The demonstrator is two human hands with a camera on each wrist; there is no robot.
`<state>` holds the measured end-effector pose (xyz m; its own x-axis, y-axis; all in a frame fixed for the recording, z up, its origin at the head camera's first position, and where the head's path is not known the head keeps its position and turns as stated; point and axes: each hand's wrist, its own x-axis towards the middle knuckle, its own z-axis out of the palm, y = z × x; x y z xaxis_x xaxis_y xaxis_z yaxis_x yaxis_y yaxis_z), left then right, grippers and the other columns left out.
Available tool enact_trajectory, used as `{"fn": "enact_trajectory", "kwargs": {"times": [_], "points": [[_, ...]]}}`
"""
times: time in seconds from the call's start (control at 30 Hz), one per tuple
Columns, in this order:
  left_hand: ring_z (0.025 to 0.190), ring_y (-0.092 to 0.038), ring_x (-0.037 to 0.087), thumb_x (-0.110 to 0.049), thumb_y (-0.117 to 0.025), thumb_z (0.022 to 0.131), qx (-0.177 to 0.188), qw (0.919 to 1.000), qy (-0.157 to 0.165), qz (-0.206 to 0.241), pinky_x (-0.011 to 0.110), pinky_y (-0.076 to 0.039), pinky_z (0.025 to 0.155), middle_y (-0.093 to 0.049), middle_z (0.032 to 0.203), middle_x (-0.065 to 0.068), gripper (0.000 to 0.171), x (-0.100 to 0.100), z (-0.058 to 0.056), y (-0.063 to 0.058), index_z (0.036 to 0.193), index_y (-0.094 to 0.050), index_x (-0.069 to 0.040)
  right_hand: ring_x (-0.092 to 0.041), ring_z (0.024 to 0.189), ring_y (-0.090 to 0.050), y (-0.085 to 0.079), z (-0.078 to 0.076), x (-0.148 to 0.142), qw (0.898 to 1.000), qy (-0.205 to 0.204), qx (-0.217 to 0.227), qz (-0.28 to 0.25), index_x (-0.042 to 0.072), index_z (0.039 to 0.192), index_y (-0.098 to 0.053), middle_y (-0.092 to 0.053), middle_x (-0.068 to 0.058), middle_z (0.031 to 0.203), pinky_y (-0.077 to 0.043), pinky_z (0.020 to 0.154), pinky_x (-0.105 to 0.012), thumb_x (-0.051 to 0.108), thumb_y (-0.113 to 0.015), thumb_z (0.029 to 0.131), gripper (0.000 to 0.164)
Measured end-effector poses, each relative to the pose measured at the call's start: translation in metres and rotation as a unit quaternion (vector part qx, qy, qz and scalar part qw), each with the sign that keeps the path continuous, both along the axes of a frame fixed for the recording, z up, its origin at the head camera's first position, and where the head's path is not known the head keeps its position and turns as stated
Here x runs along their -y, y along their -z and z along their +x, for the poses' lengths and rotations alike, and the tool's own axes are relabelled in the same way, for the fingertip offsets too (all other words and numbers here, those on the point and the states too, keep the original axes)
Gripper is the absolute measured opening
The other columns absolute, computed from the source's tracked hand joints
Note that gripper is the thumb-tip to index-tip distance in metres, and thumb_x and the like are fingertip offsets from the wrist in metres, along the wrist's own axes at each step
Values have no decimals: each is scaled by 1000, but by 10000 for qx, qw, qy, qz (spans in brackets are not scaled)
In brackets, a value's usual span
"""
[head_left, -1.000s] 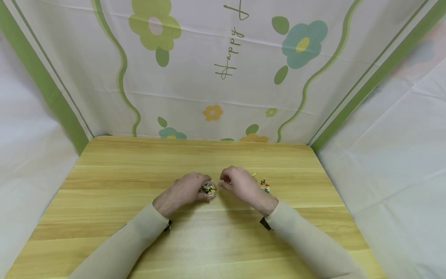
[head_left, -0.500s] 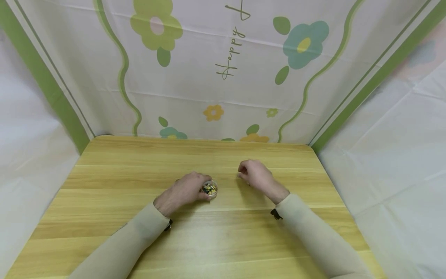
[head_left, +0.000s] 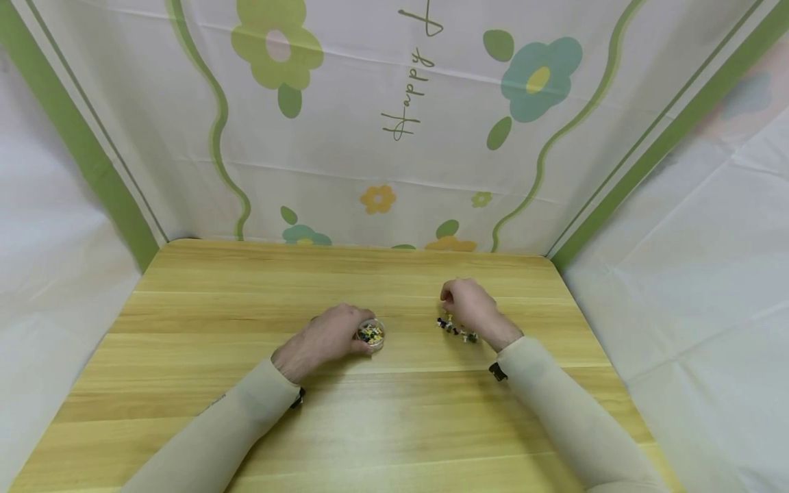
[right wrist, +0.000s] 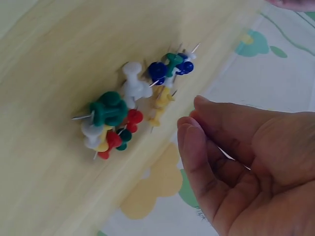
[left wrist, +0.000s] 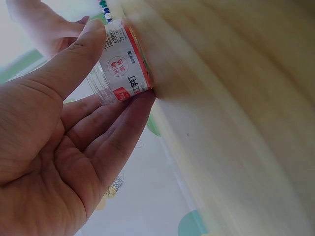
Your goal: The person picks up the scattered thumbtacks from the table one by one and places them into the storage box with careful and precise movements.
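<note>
My left hand point(head_left: 329, 339) holds a small clear plastic jar point(left wrist: 118, 61) on the table, thumb on one side and fingers on the other. Its label is white and red. In the head view, white, yellow and dark push pins point(head_left: 370, 335) show inside it. To the right lies a row of loose push pins point(right wrist: 109, 109) in green, white, red, yellow and blue, some with points sticking up. My right hand point(head_left: 471, 305) hovers beside this row. Its thumb and index fingertips point(right wrist: 186, 135) are close together near the yellow pins, and nothing shows between them.
The wooden table point(head_left: 345, 424) reaches back to a white cloth point(head_left: 345, 137) printed with flowers. More white cloth hangs at the left and right sides. Both forearms, in light sleeves, reach across the table.
The right hand has moved from beside the jar to the right, over to the loose pins. The left hand and jar have stayed in place.
</note>
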<state>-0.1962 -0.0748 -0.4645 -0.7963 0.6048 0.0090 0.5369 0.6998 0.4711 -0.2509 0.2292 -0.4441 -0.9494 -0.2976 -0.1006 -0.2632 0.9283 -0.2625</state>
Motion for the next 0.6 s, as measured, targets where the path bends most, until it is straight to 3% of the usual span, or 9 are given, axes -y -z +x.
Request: {"fn": "enact_trajectory", "kwargs": {"times": [0.2,0.6], "points": [[93,-66,16,-33,-86,83,6,10000,-15,-14,33,-55,81,-74,108,4,51,0,0,-1,124,-70,-8,-18,79,-66,4,1,-3,9998,63,197,52,3,106,-74,-71,-6,93,-59,71,-35,10,-71,97,12],[96,-65,19,-32,-87,83,89,9999,-64,10,38,-54,86,-74,109,6,51,-1,1,-3,124,-69,-8,-15,76,-65,15,-2,-2,9997,74,124,206,10,92,-75,-71,1,87,-59,71,-36,13,-74,96,5]]}}
